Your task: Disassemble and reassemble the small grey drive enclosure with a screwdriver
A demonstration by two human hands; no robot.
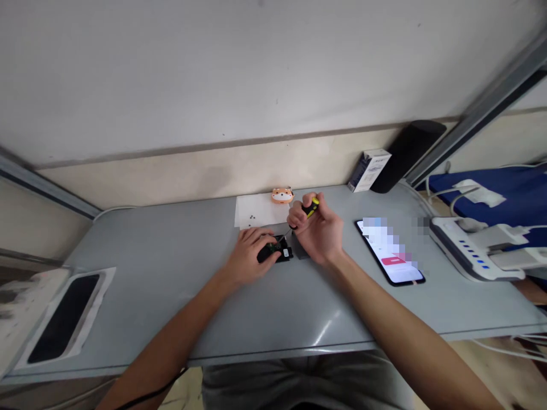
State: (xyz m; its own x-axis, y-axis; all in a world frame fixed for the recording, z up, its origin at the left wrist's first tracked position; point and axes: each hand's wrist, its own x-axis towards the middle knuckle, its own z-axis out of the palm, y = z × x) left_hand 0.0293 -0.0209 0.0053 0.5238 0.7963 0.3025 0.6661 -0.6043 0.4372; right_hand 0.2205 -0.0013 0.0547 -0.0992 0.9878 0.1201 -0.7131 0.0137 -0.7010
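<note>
The left hand (pixel 250 250) lies palm down on the grey tabletop (pixel 171 267), its fingers closed over the left end of a small black device with an exposed green circuit board (pixel 277 250), pinning it to the surface. The right hand (pixel 318 230) is closed around a short screwdriver with a yellow-and-black handle (pixel 311 208). The handle projects above the fist; the thin shaft slants down and to the left, with its tip at the device, just right of the left fingertips. The device therefore sits between both hands, below and left of the right fist. A white paper sheet (pixel 258 210) carrying small dark screws lies just behind it.
</note>
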